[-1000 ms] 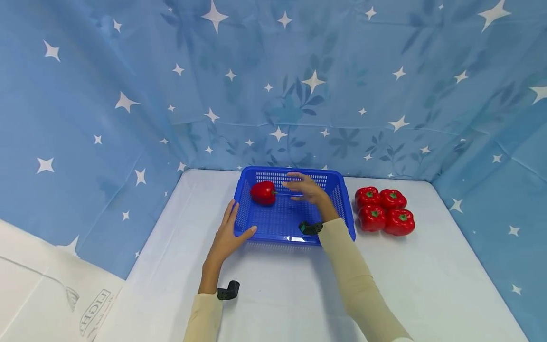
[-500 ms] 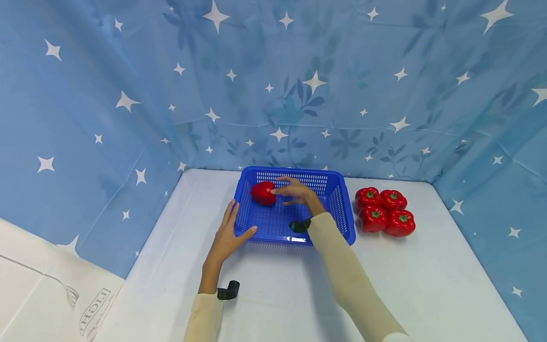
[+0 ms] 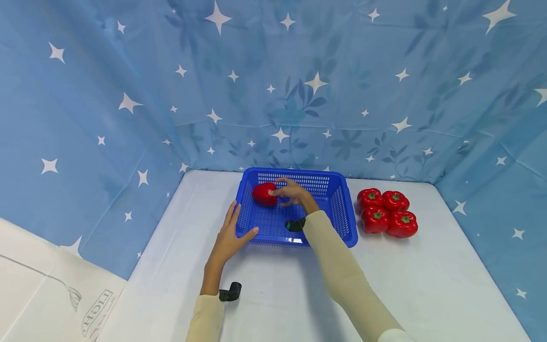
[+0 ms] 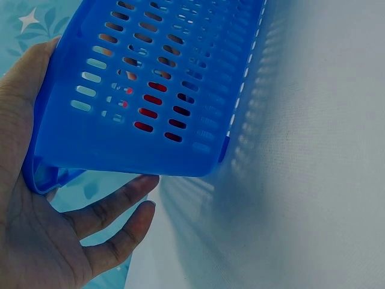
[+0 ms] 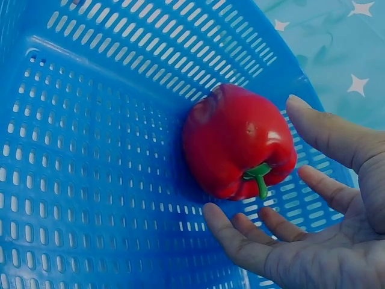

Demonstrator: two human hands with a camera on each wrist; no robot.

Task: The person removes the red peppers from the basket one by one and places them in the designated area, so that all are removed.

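A red bell pepper (image 3: 262, 194) lies on its side in the far left part of the blue plastic basket (image 3: 273, 225). My right hand (image 3: 295, 192) reaches over the basket floor, its fingers spread around the pepper's stem end. In the right wrist view, a gap shows between the fingertips (image 5: 216, 217) and the pepper (image 5: 234, 141), whose green stem points toward the palm. My left hand (image 3: 226, 241) rests at the basket's near left corner, thumb toward the front rim and fingers along the left side. Its palm (image 4: 36, 247) lies against that corner in the left wrist view.
Several more red bell peppers (image 3: 386, 213) stand grouped on the white table (image 3: 436, 280), right of the basket. A blue starred curtain (image 3: 273, 95) hangs behind and at both sides. A printed white sheet (image 3: 55, 289) lies at the lower left.
My right hand has moved left inside the basket, up to the pepper, and now covers its stem in the head view. My left hand and the basket stay where they were.
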